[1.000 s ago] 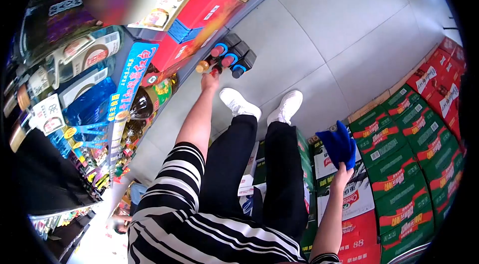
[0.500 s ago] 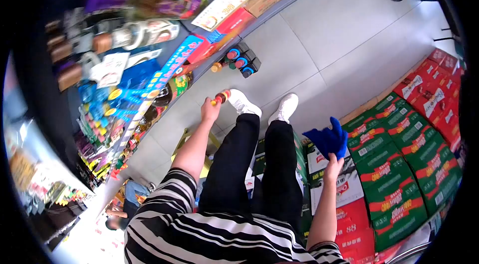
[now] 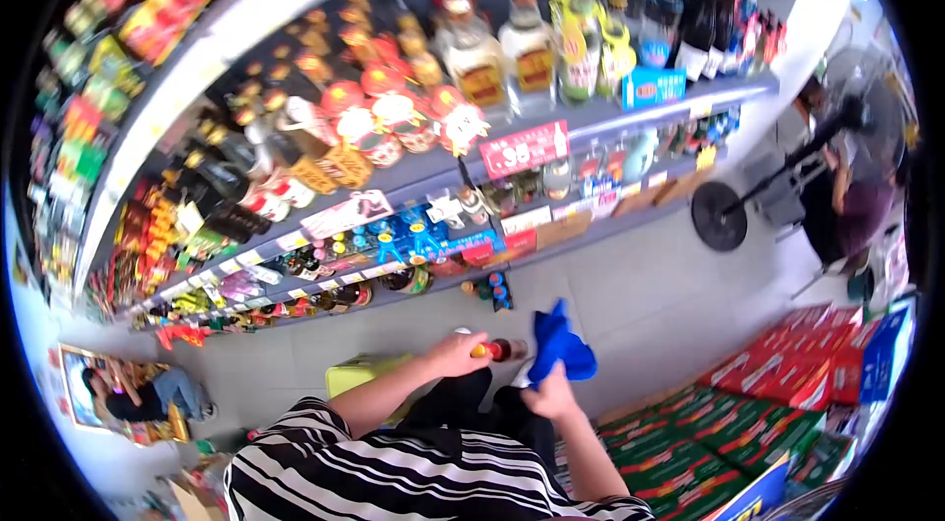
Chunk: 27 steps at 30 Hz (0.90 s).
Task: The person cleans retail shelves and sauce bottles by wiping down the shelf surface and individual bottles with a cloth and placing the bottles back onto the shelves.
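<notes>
My left hand (image 3: pixel 456 355) is closed around the red and yellow neck end of a small bottle (image 3: pixel 509 351) with a brownish body. The bottle lies roughly sideways and points toward my other hand. My right hand (image 3: pixel 554 394) grips a bunched blue cloth (image 3: pixel 562 344) from below, and the cloth stands up above the fingers. A short gap separates the bottle from the cloth. Both hands are in front of my body, over my dark trousers and the floor.
Long shelves (image 3: pixel 630 117) full of bottles run along the far side. A few bottles in a dark carrier (image 3: pixel 499 291) stand on the floor. Green cartons (image 3: pixel 679 442) and red cartons (image 3: pixel 787 354) are stacked at right, near a black fan base (image 3: pixel 719 216). One person (image 3: pixel 148 393) sits at left, another (image 3: pixel 842 186) at right.
My view has lifted from the floor to the shelves. My hands have come closer together, with the bottle and the blue cloth now near each other.
</notes>
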{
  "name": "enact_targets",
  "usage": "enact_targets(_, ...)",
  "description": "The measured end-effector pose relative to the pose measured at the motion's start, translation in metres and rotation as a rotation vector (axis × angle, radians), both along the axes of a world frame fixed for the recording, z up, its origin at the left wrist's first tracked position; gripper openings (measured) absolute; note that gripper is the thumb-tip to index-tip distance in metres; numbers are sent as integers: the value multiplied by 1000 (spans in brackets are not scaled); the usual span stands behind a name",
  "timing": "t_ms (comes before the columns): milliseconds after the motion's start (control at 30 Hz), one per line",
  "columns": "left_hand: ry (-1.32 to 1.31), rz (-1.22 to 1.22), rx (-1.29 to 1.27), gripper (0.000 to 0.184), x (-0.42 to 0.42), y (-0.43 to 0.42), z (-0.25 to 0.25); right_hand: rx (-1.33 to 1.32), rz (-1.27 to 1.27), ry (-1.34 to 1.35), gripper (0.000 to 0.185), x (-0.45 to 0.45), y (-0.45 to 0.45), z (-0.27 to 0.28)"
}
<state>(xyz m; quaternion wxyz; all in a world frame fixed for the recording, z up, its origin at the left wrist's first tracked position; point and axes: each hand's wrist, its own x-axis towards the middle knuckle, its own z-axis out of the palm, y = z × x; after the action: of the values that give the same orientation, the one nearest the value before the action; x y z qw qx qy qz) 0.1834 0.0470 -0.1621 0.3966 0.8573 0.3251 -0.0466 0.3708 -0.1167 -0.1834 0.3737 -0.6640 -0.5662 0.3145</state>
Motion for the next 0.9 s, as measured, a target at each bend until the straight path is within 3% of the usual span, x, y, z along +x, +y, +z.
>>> enact_targets(67, -113, -49, -50, 28, 16, -16, 60, 187, 192, -373, 56, -20, 23, 53)
enact_targets(200, -180, 58, 41, 28, 17, -28, 142, 302, 356, -170, 56, -5, 41, 83)
enact_targets(267, -235, 52, 44, 32, 12, -28, 162, -43, 318, -21, 53, -5, 42, 110)
enact_targets(367, -261, 0, 191, 30, 9, -27, 189, 154, 244, 164, 52, -13, 47, 119)
enact_targets(467, -263, 9, 315, 29, 5, -35, 234, 122, 253, 204, 58, -21, 52, 144)
enact_targets(533, -340, 51, 316, 29, -3, -30, 234, 186, 215, 227, 60, -28, 54, 136)
enact_targets(600, -305, 109, 333, 31, -7, -33, 266, 199, 177, 286, 61, -37, 54, 130)
enact_targets(700, -341, 159, 365, 35, -9, -28, 274, 159, 195, 424, 67, -44, 51, 153)
enact_targets(833, -423, 274, 359, 33, 3, -30, 278, 331, 145, 661, 66, -55, 55, 143)
enact_targets(900, -475, 299, 185, 28, -1, -28, 274, 346, 70, 682, 62, -54, 55, 151)
